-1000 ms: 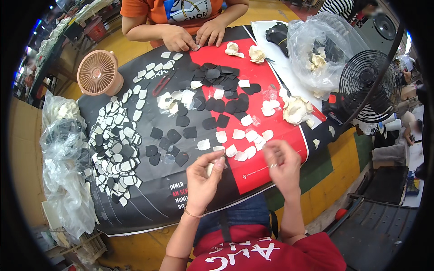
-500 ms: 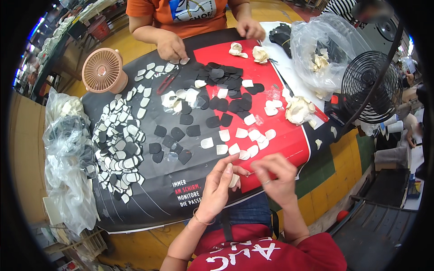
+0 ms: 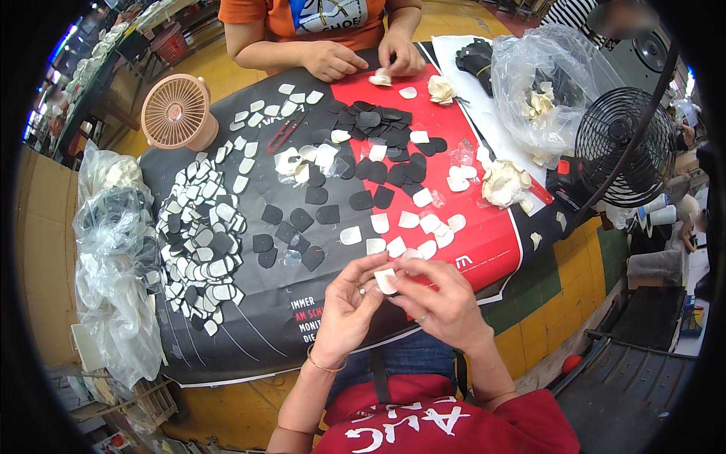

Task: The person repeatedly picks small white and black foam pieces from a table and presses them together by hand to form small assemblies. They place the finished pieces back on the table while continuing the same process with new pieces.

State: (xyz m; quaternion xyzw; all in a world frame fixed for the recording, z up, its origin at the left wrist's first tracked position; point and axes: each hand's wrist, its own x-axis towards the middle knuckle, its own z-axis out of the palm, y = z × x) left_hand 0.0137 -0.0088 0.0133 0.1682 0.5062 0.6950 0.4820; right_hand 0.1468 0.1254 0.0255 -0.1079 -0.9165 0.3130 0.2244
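Note:
Close to the near edge of the table, a small white tongue-shaped piece [image 3: 386, 281] with one rounded end is held up between my two hands. My left hand [image 3: 346, 310] is closed on its left side, thumb and fingers pinching it. My right hand [image 3: 448, 304] is closed too, its fingertips at the piece's right edge. Just beyond my fingers lie several loose white pieces [image 3: 376, 246] of the same shape. Black pieces [image 3: 312, 258] of that shape are scattered to the left of them and pile up [image 3: 378, 121] farther back.
A large heap of black and white pieces [image 3: 198, 257] covers the left. Around the table are a pink fan [image 3: 175, 113], red snips [image 3: 284, 135], a crumpled cream bundle [image 3: 505, 184], a clear bag [image 3: 556, 64] and a black fan [image 3: 624, 144]. Opposite, a co-worker's hands [image 3: 330, 60] handle white pieces.
My right hand has moved left and in to the white piece, which is now raised between both hands. The co-worker's left-side hand has moved from the white row toward their other hand.

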